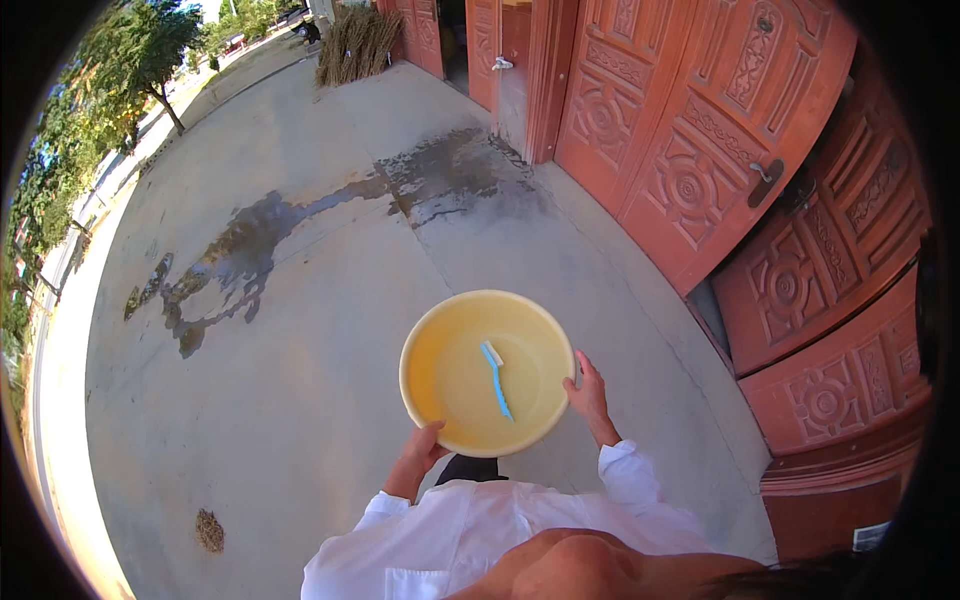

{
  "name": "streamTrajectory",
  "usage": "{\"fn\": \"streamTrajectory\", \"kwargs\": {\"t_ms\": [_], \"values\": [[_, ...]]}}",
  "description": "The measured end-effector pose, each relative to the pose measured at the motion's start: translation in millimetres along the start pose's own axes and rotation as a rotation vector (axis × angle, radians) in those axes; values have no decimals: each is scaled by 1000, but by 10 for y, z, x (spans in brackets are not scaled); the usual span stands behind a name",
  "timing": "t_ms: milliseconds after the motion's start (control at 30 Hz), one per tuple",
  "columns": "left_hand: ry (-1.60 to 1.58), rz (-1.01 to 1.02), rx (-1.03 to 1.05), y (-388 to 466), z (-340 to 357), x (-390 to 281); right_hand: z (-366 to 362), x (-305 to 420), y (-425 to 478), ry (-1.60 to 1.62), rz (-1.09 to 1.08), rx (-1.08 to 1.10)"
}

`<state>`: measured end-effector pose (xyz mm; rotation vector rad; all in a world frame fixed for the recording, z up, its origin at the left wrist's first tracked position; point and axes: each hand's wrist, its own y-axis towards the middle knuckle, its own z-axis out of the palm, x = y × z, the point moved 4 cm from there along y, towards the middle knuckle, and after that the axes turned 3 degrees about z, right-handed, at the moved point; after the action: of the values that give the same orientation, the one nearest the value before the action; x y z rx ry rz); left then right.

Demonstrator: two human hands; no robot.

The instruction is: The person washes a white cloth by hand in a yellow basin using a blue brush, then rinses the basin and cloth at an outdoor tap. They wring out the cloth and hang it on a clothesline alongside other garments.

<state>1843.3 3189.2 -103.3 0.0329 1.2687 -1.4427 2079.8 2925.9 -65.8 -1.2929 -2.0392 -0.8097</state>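
A yellow plastic basin [457,330] is held in front of my body, above the concrete ground. My left hand [421,448] grips its rim at the lower left, thumb over the edge. On the right side, my right hand [590,390] grips the rim in the same way. Inside the basin lies a blue-handled scrub brush [496,381] with pale bristles, its head pointing away from me. The undersides of the basin and most of my fingers are hidden from view.
Carved red wooden doors [686,187] line the right side, one standing ajar. A wet patch [255,232] spreads over the concrete [337,375] ahead. A tap [502,64] juts from the wall. Bundled dry stalks [356,45] lean farther back. A small brown clump [210,531] lies at lower left.
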Motion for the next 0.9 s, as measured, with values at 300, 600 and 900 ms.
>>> {"fn": "streamTrajectory", "kwargs": {"t_ms": [300, 600, 900], "values": [[74, 73, -89, 2879, 1057, -2114, 1391, 407, 3267, -156, -115, 473], [69, 61, -10, 5486, 2274, -3894, 2156, -688, 6302, -199, -196, 814], [1, 58, -244, 7888, 2880, -5840, 2264, -514, 10403, 238, 3, 515]]}}
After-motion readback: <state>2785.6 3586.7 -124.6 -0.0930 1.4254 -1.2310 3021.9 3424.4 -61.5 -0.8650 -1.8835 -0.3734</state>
